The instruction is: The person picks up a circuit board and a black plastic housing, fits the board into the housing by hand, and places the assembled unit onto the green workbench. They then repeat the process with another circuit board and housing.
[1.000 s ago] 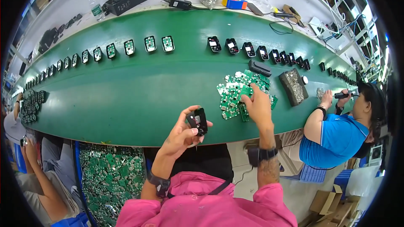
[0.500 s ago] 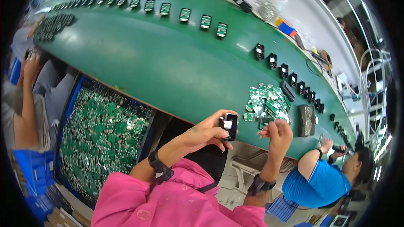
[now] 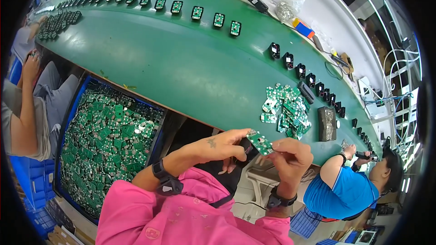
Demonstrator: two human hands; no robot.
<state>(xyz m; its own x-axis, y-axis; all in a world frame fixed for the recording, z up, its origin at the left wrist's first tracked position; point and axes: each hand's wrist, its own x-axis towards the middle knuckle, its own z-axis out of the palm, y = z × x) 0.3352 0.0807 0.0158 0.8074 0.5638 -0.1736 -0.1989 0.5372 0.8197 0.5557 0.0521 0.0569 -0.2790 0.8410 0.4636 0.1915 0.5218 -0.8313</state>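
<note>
My left hand (image 3: pixel 221 145) is closed around a small black housing (image 3: pixel 246 148), mostly hidden behind the fingers. My right hand (image 3: pixel 291 155) pinches a small green circuit board (image 3: pixel 260 142) and holds it against the top of that housing. Both hands meet just below the near edge of the green conveyor belt (image 3: pixel 181 63). A loose pile of green circuit boards (image 3: pixel 286 109) lies on the belt just beyond my right hand.
A blue bin (image 3: pixel 63 122) full of green boards sits at my lower left. Rows of black housings (image 3: pixel 299 70) run along the belt's far side, and a black tray (image 3: pixel 326 124) lies beside the pile. A seated person in blue (image 3: pixel 345 190) works at right; another person (image 3: pixel 22 109) sits at left.
My right hand left the pile with a green board and brought it to the housing in my left hand. The view swung left, showing the blue bin.
</note>
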